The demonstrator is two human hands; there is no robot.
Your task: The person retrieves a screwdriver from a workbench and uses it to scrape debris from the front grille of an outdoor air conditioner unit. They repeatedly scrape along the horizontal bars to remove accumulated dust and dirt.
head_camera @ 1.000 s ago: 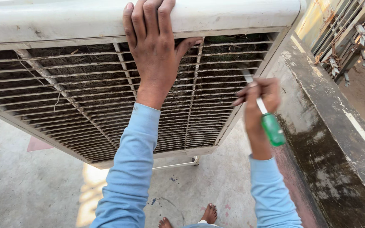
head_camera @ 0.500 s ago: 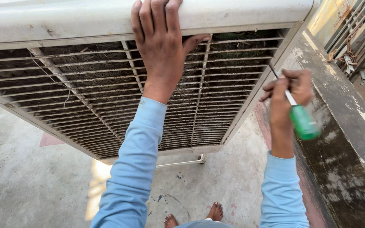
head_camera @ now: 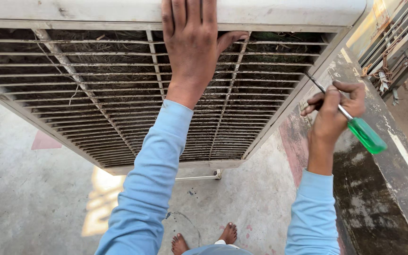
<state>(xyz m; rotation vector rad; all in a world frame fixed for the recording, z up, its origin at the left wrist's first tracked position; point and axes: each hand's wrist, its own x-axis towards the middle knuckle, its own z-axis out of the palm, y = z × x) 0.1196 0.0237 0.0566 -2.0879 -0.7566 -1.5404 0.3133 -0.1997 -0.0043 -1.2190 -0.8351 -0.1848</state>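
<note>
A large white air cooler (head_camera: pixel 279 12) stands in front of me, its dusty louvred grille (head_camera: pixel 95 94) facing me. My left hand (head_camera: pixel 192 47) lies flat over the cooler's top front edge, thumb hooked into the grille. My right hand (head_camera: pixel 334 113) grips a screwdriver with a green translucent handle (head_camera: pixel 365 134); its metal shaft (head_camera: pixel 318 86) points up and left, the tip close to the right edge of the cooler's frame. Both arms wear light blue sleeves.
A dark stained concrete ledge (head_camera: pixel 378 198) runs along the right. Rusty metal bars (head_camera: pixel 397 42) lie beyond it at the upper right. Below is grey concrete floor (head_camera: pixel 24 198) with my bare feet (head_camera: pixel 204 238) and the cooler's metal stand leg (head_camera: pixel 199 177).
My right hand with the screwdriver has shifted right and away from the grille, to beside the cooler's right edge. My left hand stays on the top edge.
</note>
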